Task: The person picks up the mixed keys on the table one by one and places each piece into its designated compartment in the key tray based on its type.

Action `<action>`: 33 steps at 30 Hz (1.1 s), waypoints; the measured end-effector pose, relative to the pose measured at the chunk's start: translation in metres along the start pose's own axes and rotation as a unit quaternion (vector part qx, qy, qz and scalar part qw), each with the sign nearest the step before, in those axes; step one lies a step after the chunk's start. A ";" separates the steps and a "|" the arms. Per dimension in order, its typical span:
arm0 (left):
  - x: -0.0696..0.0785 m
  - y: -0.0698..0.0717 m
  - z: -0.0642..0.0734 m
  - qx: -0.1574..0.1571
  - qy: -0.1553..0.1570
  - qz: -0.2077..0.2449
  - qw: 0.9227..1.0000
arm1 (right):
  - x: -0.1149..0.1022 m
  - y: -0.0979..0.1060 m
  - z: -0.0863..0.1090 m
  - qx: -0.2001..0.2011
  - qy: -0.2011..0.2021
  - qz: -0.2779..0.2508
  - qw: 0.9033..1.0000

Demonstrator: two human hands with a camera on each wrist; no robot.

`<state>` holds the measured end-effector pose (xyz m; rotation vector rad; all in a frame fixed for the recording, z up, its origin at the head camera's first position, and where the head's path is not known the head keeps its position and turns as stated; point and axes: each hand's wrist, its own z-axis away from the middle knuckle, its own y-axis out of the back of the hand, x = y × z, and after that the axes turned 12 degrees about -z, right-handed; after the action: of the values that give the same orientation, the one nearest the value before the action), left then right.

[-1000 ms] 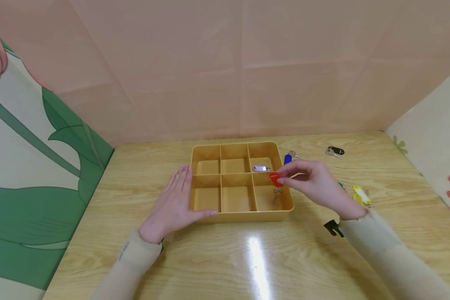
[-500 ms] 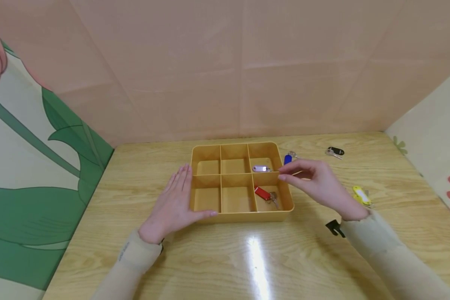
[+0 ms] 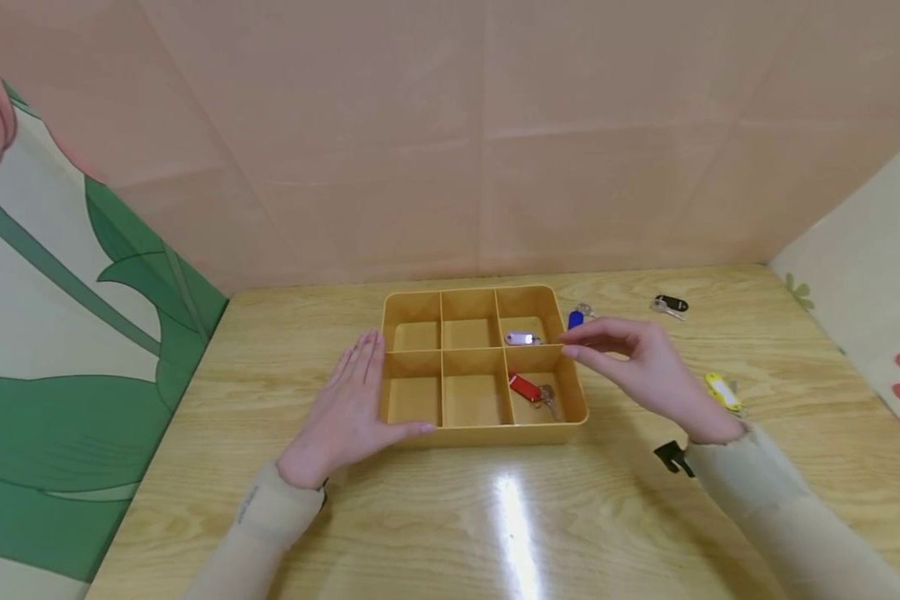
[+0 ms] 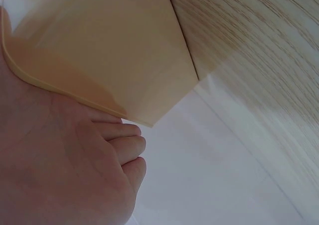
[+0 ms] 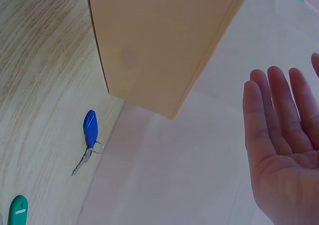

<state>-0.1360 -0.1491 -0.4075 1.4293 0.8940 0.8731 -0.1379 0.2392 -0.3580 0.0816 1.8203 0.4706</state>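
A yellow-tan organizer box [image 3: 487,435] with several compartments stands on the table. My left hand [image 3: 345,408] rests against its left wall, fingers straight, the thumb along the front rim. Inside the front right compartment lies a red key tag [image 3: 525,388] with a key. The compartment behind it holds a pale lavender key tag [image 3: 520,338]. My right hand [image 3: 633,367] hovers at the right rim, fingers straight and apart from the thumb, holding nothing; the right wrist view shows its bare palm. Just beyond that hand lies a blue key tag [image 5: 90,127] with a key.
Farther right on the table are a black key tag [image 3: 672,303] with a key and a yellow key tag [image 3: 722,392]. A green key tag [image 5: 18,210] shows in the right wrist view; my right hand hides it from the head view. A pinkish wall covering [image 3: 480,167] rises behind.
My right hand has let go of the red key tag, which dropped into the front right compartment, and has since drifted slightly right. The left hand has stayed in place.
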 end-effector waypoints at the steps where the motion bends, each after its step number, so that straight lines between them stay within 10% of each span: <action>1: 0.000 0.000 0.000 -0.001 0.000 0.000 1.000 | 0.000 0.001 0.000 0.002 -0.001 0.001 1.000; 33: 0.001 0.000 0.001 0.002 0.002 0.009 1.000 | -0.004 0.024 0.008 0.043 -0.001 0.031 0.999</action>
<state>-0.1351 -0.1486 -0.4070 1.4407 0.8871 0.8882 -0.1336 0.2622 -0.3480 0.1982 1.8394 0.4347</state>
